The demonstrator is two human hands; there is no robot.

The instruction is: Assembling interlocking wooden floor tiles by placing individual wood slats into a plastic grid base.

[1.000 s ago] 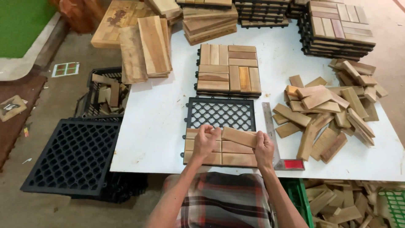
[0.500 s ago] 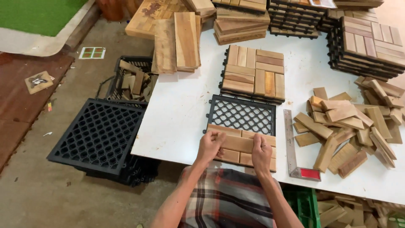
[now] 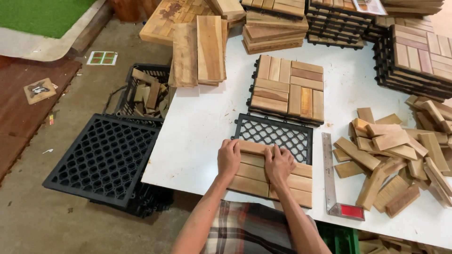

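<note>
Left hand (image 3: 229, 159) and right hand (image 3: 278, 164) press flat, fingers curled, on wooden slats (image 3: 256, 174) laid across a black grid (image 3: 275, 134) at the white table (image 3: 202, 127) edge, ruler (image 3: 329, 174) beside

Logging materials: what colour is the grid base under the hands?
Black plastic grid base, an open lattice pattern; head view.

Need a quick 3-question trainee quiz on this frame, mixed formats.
1. True or false: both hands press on wooden slats laid on the black grid base.
2. The metal square with the red end lies on which side of the person's right hand? A) left B) right
3. What fills the crate on the floor left of the white table?

Key: 1 true. 2 B. 3 short wood pieces. The left hand rests flat too.
</note>
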